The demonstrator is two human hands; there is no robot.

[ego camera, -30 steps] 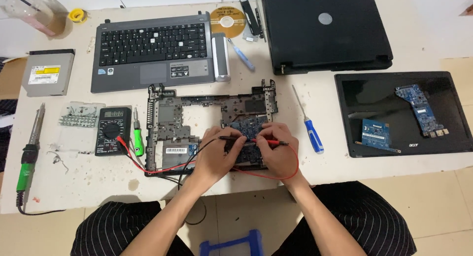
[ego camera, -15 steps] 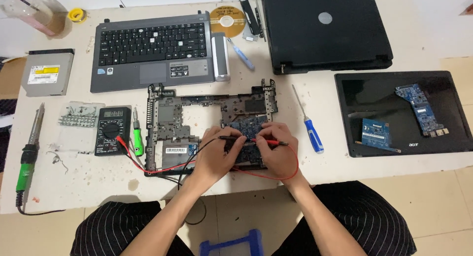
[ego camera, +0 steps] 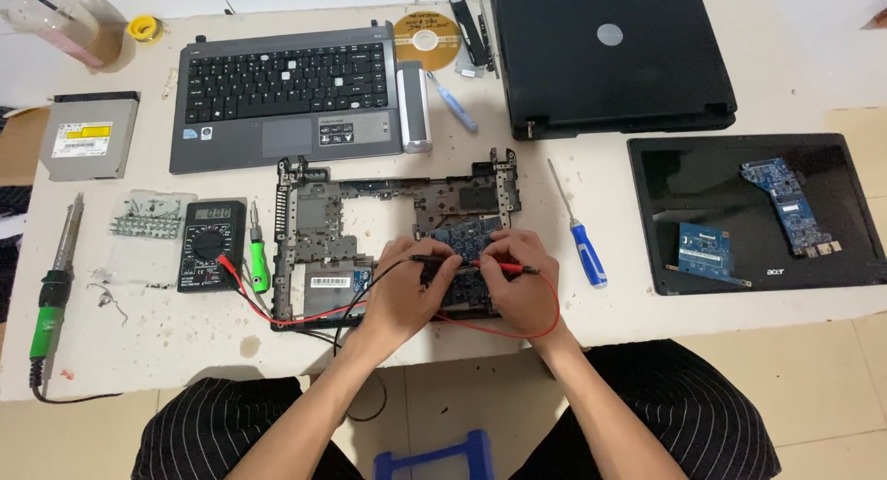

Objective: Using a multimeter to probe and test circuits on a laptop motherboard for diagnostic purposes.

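Note:
A stripped laptop base frame (ego camera: 319, 217) lies at the table's front middle with a blue circuit board (ego camera: 467, 235) set in its right half. My left hand (ego camera: 402, 295) grips a black meter probe (ego camera: 432, 258) over the board. My right hand (ego camera: 517, 286) pinches a red meter probe (ego camera: 508, 268), its tip pointing right. Both hands rest side by side on the board and hide most of it. Red and black leads (ego camera: 277, 318) run left to a black multimeter (ego camera: 211, 244).
Grey keyboard deck (ego camera: 286, 97) and closed black laptop (ego camera: 610, 55) at the back. Blue screwdriver (ego camera: 582, 235) right of the frame, green screwdriver (ego camera: 258, 258) left. Screen panel (ego camera: 665, 212) bears two blue boards at right. Soldering iron (ego camera: 51, 291), optical drive (ego camera: 88, 147), disc (ego camera: 427, 38) around.

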